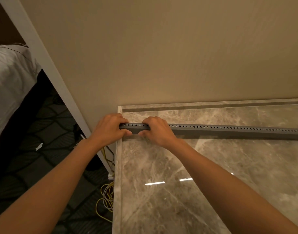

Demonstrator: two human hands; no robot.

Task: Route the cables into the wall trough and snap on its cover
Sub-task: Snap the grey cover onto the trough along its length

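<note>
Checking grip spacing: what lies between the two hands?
Head view: only a short bare stretch of the gray trough lies between the left hand and right hand.

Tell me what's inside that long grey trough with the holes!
No telling from here. The grey trough looks closed, and the left hand and right hand grip its end. Yellow and grey cables lie loose on the floor, below the marble slab.
</note>
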